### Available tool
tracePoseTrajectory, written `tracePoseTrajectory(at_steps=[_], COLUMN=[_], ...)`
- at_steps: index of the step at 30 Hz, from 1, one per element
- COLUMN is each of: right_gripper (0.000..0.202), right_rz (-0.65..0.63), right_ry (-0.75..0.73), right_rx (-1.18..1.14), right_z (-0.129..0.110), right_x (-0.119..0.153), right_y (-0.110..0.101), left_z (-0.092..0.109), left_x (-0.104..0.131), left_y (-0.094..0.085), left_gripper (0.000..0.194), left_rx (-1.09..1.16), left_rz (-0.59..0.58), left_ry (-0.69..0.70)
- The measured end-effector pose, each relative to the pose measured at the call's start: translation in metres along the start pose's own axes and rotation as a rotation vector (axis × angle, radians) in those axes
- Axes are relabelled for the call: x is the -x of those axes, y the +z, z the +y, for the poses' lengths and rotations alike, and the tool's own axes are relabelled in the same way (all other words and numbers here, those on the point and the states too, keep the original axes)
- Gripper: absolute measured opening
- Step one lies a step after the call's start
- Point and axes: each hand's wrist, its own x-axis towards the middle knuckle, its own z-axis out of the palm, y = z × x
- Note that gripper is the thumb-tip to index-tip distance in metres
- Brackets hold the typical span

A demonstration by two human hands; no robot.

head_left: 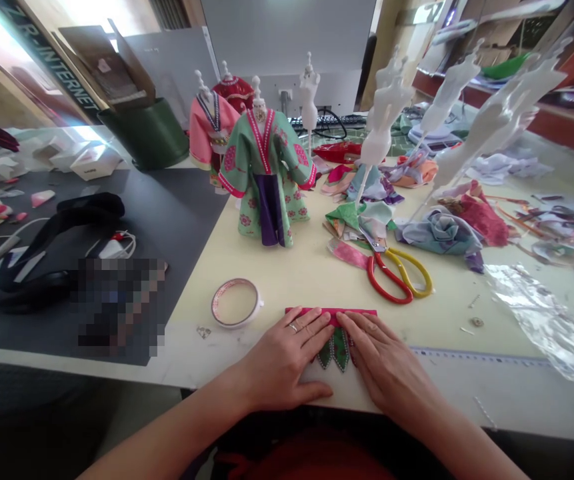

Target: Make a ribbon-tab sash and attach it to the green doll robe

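I lay both palms down near the front edge of the desk point(287, 280), fingers stretched out flat rather than curled around anything. My left hand point(287, 363), with a ring on one finger, and my right hand point(384, 360) press their fingertips on the magenta band point(331, 311), which lies crosswise just ahead of them. From it, green pointed tabs point(340, 350) with beaded-looking edges extend toward me, showing between my hands.

To my right, a ruler strip point(481, 358) runs along the desk, with a crinkled clear sheet point(541, 320) past it. Ahead on the left sits a roll of tape point(235, 325), apart from my fingers. Beyond the band, to the right, lie scissors point(377, 245) with one red handle and one yellow, their blades reaching into fabric scraps point(344, 217).

Farther back, a green floral robe point(291, 153) stands dressed on a small form, a pink robe point(201, 130) behind it to the left. Bare white mannequins point(387, 113) stand to the right, and a large monitor point(287, 40) rises behind.
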Motion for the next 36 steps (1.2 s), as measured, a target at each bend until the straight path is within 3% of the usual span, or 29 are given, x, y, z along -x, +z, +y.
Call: tracePoseTrajectory(at_steps=[6,13,20,27,32,36], right_gripper=[0.052,0.052,0.045,0.049,0.048,0.046], right_rz=[-0.037,0.048,-0.059,0.027,0.026,0.034], right_ry=[-0.038,0.005,-0.055,-0.041,-0.033,-0.025], right_rx=[0.010,-0.111,-0.022,-0.059,-0.008,-0.020], right_z=[0.003,0.002,0.002,0.005,0.003,0.003], right_x=[0.003,0.005,0.001,0.004,0.004,0.004], right_y=[-0.001,-0.011,-0.006,-0.008,-0.005,-0.005], left_z=[-0.001,-0.005,0.000,-0.003,0.000,0.000], left_x=[0.001,0.012,0.005,0.011,0.010,0.012], left_y=[0.000,0.000,0.004,0.003,0.005,0.006], left_gripper=[0.080,0.063,0.062,0.059,0.055,0.046], left_rx=[0.019,0.024,-0.007,-0.031,-0.092,-0.133], left_rz=[0.004,0.230,0.230,0.369,0.386,0.476], left_ry=[-0.007,0.042,0.030,0.053,0.047,0.031])
